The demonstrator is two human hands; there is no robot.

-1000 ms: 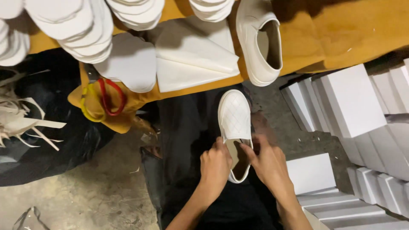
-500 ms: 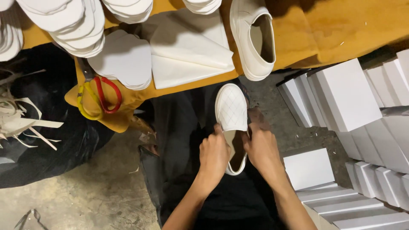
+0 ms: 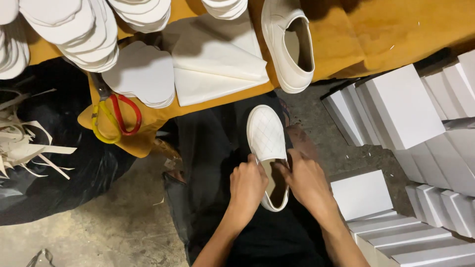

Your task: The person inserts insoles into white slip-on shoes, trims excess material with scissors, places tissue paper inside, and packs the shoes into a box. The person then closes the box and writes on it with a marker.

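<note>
A yellow-brown table [image 3: 396, 29] fills the top of the view from 10 to 2 o'clock, its edge dropping toward the person. At 3 to 5 o'clock, rows of plain white rectangular boxes [image 3: 401, 106] stand packed side by side, with one flat white box [image 3: 361, 194] lying nearer the knees. A black bag [image 3: 44, 188] holding pale strips sits at 9 o'clock. On the table, stacks of white insoles [image 3: 74, 29] crowd 11 o'clock, folded white paper [image 3: 217, 64] lies at 12, and a second white shoe [image 3: 292, 44] rests at 1 o'clock, opening up. Red-and-yellow scissors [image 3: 114, 118] lie on the table's hanging corner at 10 o'clock. At centre, on the lap over dark trousers, lies the shoe [image 3: 267, 138], a white quilted slip-on; its long axis runs nearly straight from 6 to 12 o'clock, toe pointing to 12, away from the person, heel toward the body. Both forearms come up from 6 o'clock and converge on it. The left hand [image 3: 247, 188] grips the shoe's left rim by the opening, fingers curled over the edge. The right hand [image 3: 307, 180] grips the right rim, its thumb at the opening's front edge.
</note>
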